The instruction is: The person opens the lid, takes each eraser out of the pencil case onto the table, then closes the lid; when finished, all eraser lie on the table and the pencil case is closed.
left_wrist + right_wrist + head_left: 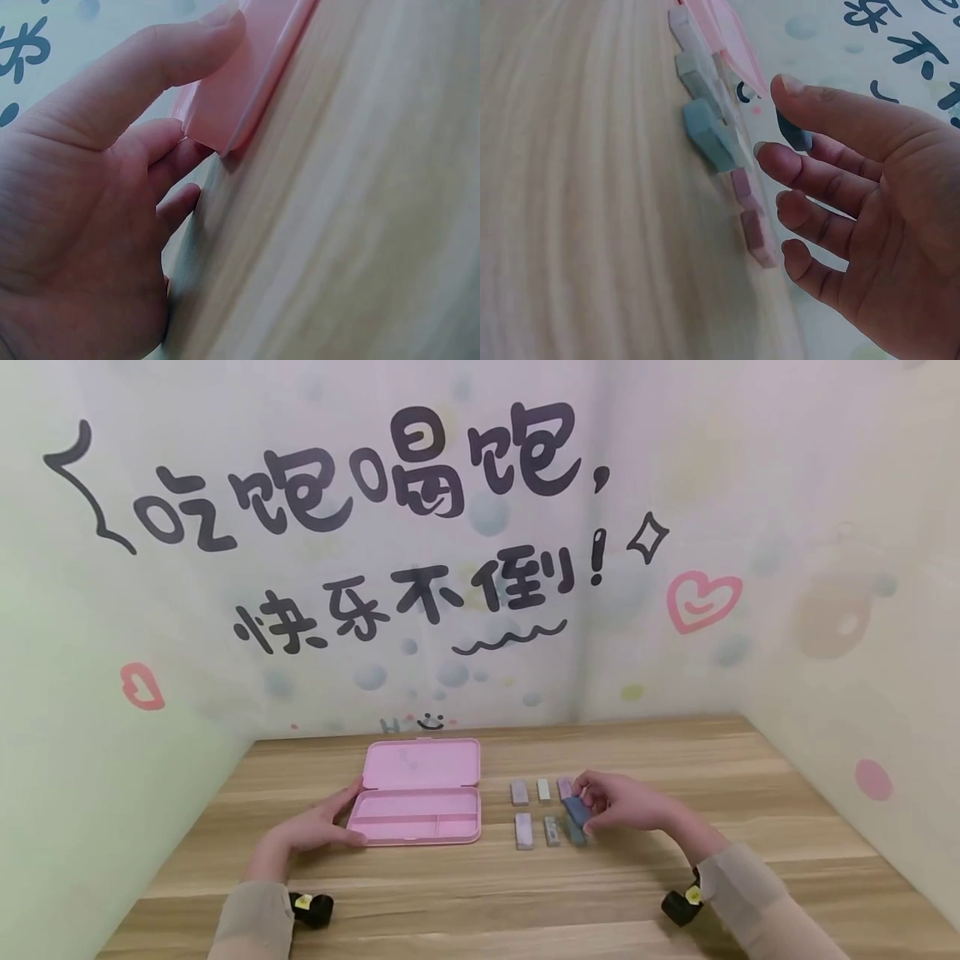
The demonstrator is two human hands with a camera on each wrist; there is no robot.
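Observation:
A pink pencil case lies with its lid open on the table. My left hand grips its left side, the thumb at the near corner and fingers along the edge; the left wrist view shows the thumb over the pink case wall. My right hand pinches a dark blue block, which looks like an eraser, between thumb and index finger. It is held over a teal block and beside a pink-purple block. The other right fingers are loosely bent.
Several small blocks stand in two rows right of the case, among them a white one, a lilac one and a grey-green one. The case has divided compartments. Printed walls border the wooden table at the back and sides.

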